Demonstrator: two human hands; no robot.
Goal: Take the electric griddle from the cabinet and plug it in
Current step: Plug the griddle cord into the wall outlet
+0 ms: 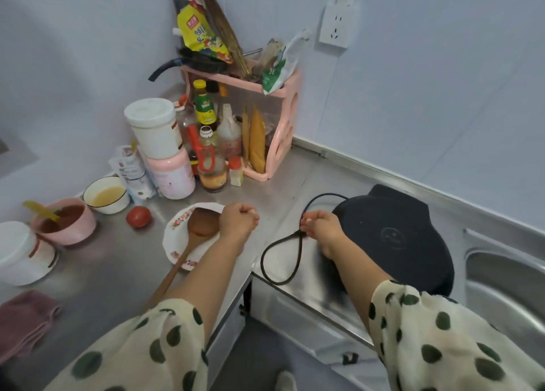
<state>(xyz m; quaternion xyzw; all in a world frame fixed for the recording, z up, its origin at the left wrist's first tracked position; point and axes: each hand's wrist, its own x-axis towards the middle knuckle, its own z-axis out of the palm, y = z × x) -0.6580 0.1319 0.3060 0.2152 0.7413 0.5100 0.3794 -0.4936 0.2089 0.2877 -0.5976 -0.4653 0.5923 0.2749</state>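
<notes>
The black round electric griddle (395,237) sits closed on the steel counter, just left of the sink. Its black power cord (283,261) loops over the counter in front of it, and another stretch arcs up to the griddle's back. My right hand (323,228) pinches the cord where the loop crosses, beside the griddle's left edge. My left hand (237,221) is a closed fist over the rim of a plate; what it holds is hidden. A white wall socket (337,26) is high on the right wall, with nothing plugged in.
A flowered plate (177,243) with a wooden spoon (188,246) lies under my left hand. A tomato (138,216), bowls, jars, bottles and a pink rack (277,137) crowd the back left corner. The steel sink (507,275) lies at the right. A pink cloth (26,320) rests at front left.
</notes>
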